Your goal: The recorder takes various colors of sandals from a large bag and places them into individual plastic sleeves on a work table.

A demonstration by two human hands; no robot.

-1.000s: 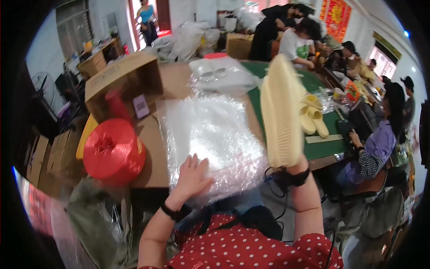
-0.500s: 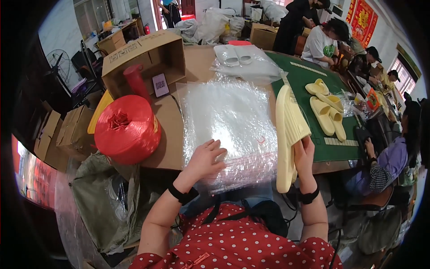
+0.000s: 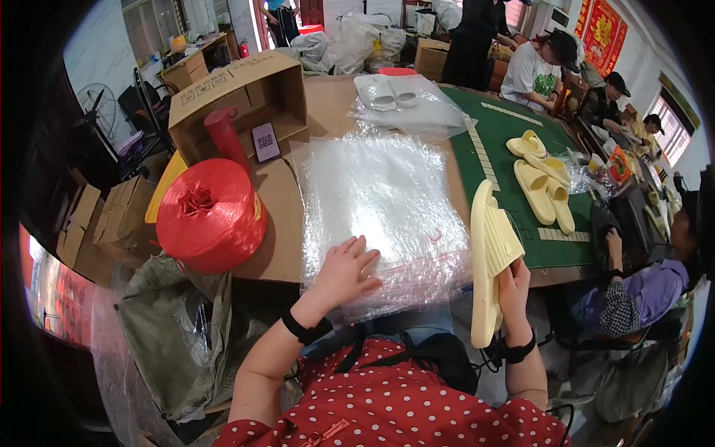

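Observation:
My left hand (image 3: 346, 274) lies with fingers spread on a stack of clear plastic bags (image 3: 387, 201), near its front left corner. A pale yellow slide sandal (image 3: 491, 246) is gripped in my right hand (image 3: 514, 294) at the stack's right side. The sandal stands on edge with its toe pointing away, and its heel hangs past the table's front edge. My right fingers reach in at the strap and are partly hidden by it. Whether a second sandal is behind it I cannot tell.
Left of the bags sit a big red roll of plastic twine (image 3: 211, 214), a phone (image 3: 266, 141) and an open carton (image 3: 242, 104). White slippers (image 3: 385, 92) lie on plastic behind. More yellow slides (image 3: 538, 190) rest on the green mat (image 3: 514, 134). A co-worker (image 3: 640, 290) sits at right.
My right hand has drawn the yellow sandal nearer and slightly to the right. My left hand stays on the bags, shifted only a little. A standing person at the back has moved left.

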